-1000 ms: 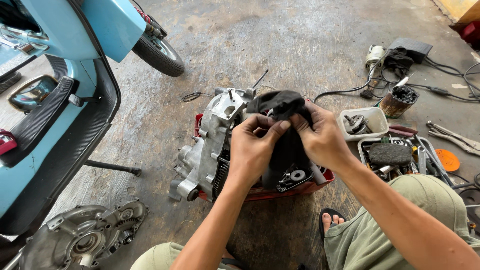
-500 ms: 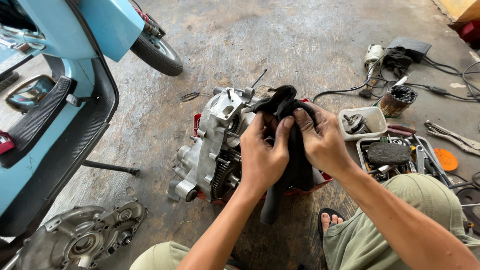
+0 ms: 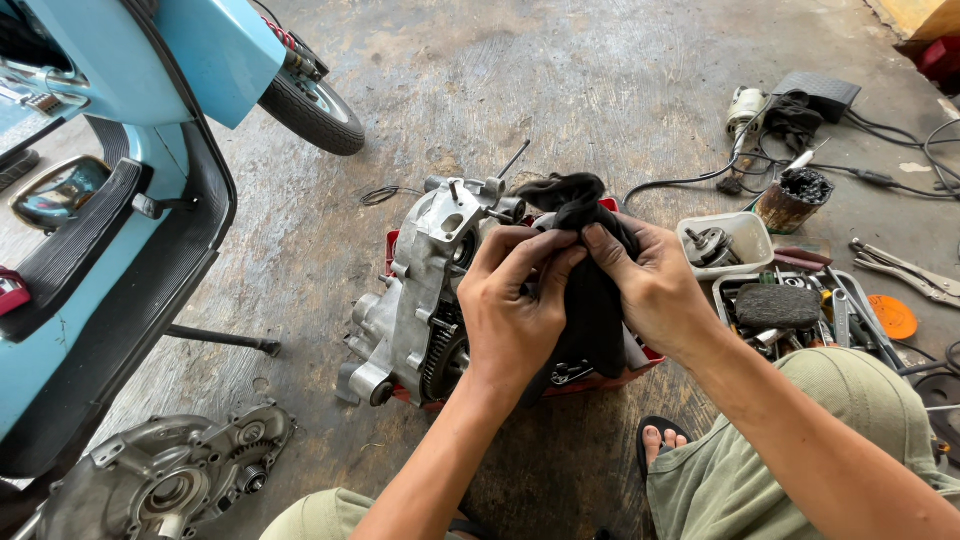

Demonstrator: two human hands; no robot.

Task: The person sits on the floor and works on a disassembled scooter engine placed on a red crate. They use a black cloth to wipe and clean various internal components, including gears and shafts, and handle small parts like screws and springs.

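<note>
— Head view, hands? 
— Left hand (image 3: pixel 515 315) and right hand (image 3: pixel 655 285) side by side, fingers curled, both pinching a black rag (image 3: pixel 585 255). 
— Where exactly? 
— Held just above a grey engine case (image 3: pixel 420 290), itself resting on a red crate (image 3: pixel 610 375). 
— Surroundings? 
— Stained concrete floor (image 3: pixel 560 80). Light-blue scooter (image 3: pixel 120 180) at left, loose engine cover (image 3: pixel 165 480) below it, parts tray (image 3: pixel 790 310) at right.

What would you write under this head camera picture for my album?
Both hands, left hand and right hand, grip a black cloth above a grey engine case beside a light blue scooter.
</note>
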